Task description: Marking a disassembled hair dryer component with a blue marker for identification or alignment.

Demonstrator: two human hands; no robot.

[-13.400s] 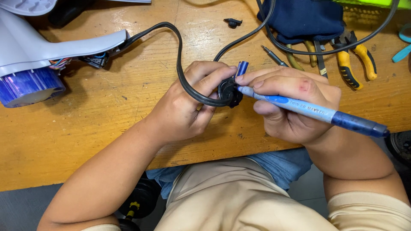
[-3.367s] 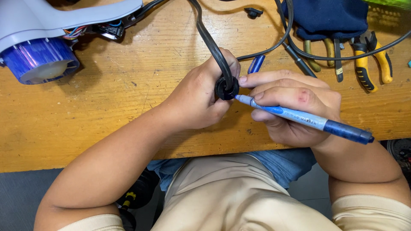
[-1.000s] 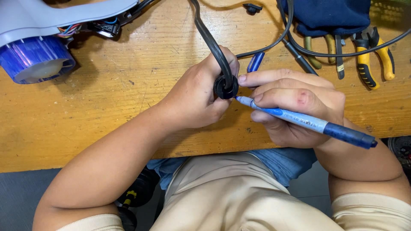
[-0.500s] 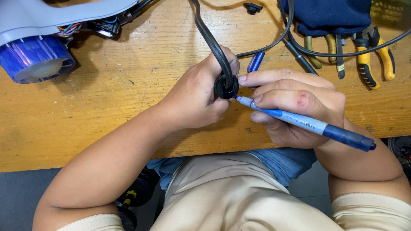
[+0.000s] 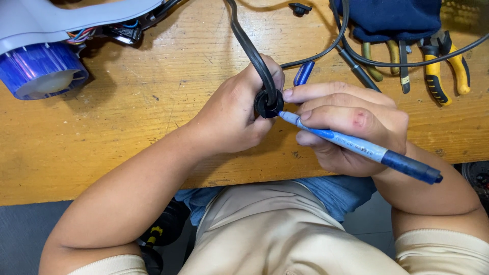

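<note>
Two hands work a blue marker pen against a black cable fitting over a worn wooden workbench (image 5: pixel 127 132).

The left hand (image 5: pixel 232 119) is curled closed, pinching a round black rubber grommet (image 5: pixel 267 104) on a flat black power cable (image 5: pixel 249 48) that runs up from the grommet. The right hand (image 5: pixel 351 127), just right of the grommet, grips a blue-and-white marker pen (image 5: pixel 356 146) with fingers pressed together, its tip touching the grommet. A loose blue pen cap (image 5: pixel 304 74) lies just above and right of the grommet; yellow-handled pliers (image 5: pixel 448 66) sit well to its right, and a grey appliance with a translucent blue round end (image 5: pixel 43 71) well to its left.
</note>
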